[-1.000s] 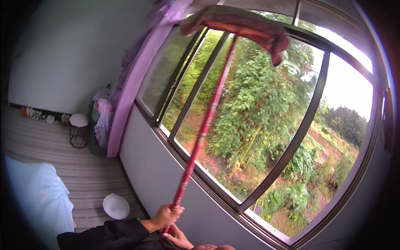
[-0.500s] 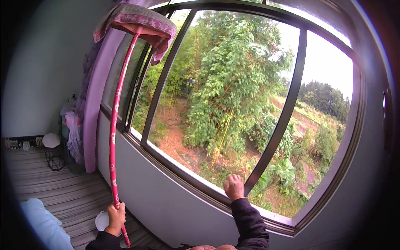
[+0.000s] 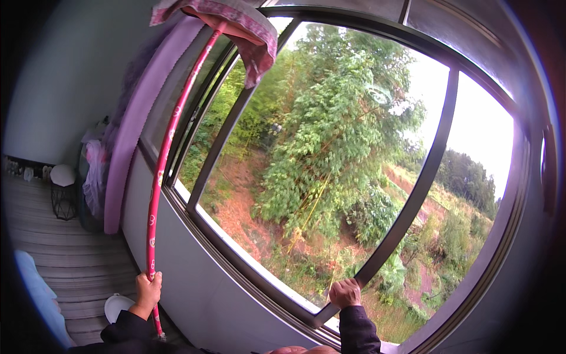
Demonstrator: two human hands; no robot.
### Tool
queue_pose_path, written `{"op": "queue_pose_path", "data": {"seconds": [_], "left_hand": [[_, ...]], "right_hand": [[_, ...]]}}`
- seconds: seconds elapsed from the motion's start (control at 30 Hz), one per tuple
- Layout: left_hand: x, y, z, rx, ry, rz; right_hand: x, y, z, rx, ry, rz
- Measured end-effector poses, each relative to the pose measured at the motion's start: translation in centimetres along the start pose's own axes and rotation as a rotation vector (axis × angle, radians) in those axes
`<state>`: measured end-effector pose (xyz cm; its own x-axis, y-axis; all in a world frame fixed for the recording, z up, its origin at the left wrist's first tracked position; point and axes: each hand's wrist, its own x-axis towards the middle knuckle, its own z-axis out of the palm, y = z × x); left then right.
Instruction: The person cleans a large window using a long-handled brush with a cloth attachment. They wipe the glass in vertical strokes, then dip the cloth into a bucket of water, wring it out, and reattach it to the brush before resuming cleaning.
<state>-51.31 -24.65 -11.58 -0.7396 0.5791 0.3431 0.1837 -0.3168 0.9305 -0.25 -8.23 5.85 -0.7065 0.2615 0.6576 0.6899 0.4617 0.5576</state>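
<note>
My left hand is closed around the lower part of a long pink patterned pole, held nearly upright. The pole ends at the top in a flat mop head draped with a pinkish-grey cloth, up against the top left of the window. My right hand is curled against the dark upright bar of the sliding window sash, near its lower end. The fingertips of that hand are partly hidden.
A purple curtain hangs left of the window. Beyond it stand a small stool with a round white seat and covered things. A white basin sits on the striped floor; light-blue fabric lies at lower left. Trees show outside.
My view has tilted. My right hand has come down onto the sash bar, its fingers now curled against it. The mop head sits higher in view, still held by my left hand.
</note>
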Motion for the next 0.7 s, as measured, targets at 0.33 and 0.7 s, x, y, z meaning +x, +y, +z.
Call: {"op": "queue_pose_path", "data": {"seconds": [0.33, 0.7], "left_hand": [[-1.2, -0.2, -2.8, 0.09, 0.043, 0.045], [-1.0, -3.0, -2.2, 0.235, 0.095, 0.003]], "right_hand": [[-4.0, 2.1, -3.8, -0.138, -0.003, 0.108], [-12.4, 6.3, -10.1, -0.318, -0.085, 0.348]]}}
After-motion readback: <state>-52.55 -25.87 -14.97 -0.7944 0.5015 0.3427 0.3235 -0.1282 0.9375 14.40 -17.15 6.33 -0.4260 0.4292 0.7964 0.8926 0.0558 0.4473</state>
